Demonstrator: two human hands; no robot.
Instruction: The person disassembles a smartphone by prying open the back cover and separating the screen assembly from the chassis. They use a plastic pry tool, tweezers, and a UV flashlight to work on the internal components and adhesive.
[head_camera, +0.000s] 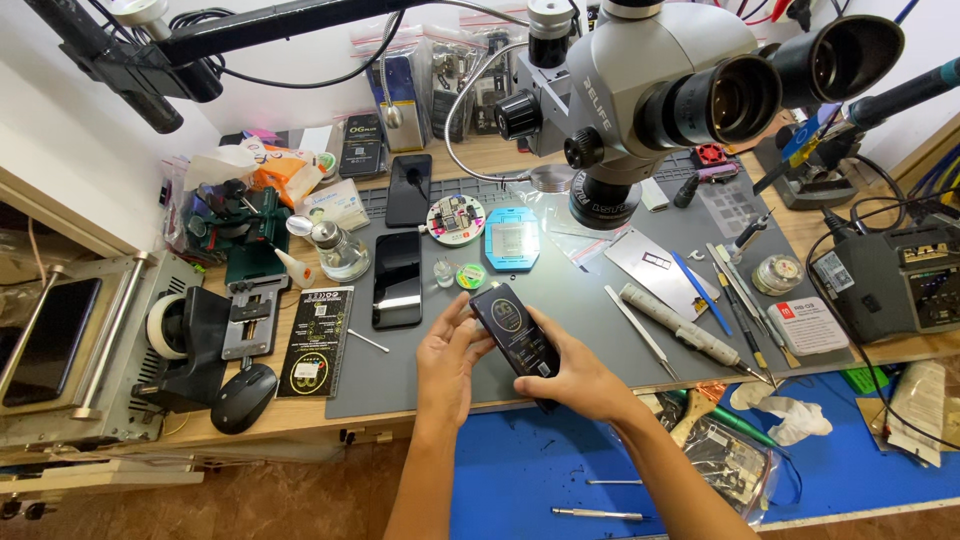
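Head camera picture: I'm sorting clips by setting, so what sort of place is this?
Most likely a phone repair bench. A stereo microscope hangs over a grey work mat, phones and tweezers lie on it, and both hands hold a dark phone-sized package.

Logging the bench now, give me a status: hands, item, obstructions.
Left hand and right hand both grip the black package. Held above grey mat. Microscope overhead, clear.

Item: one small black rectangular pack (516, 337), flat and slim, glossy face up with a round gold emblem near its far end and pale fine print at its near end. Pose: raised above the grey mat, tilted, long axis running diagonally from far-left to near-right. Condition: closed, no visible damage.
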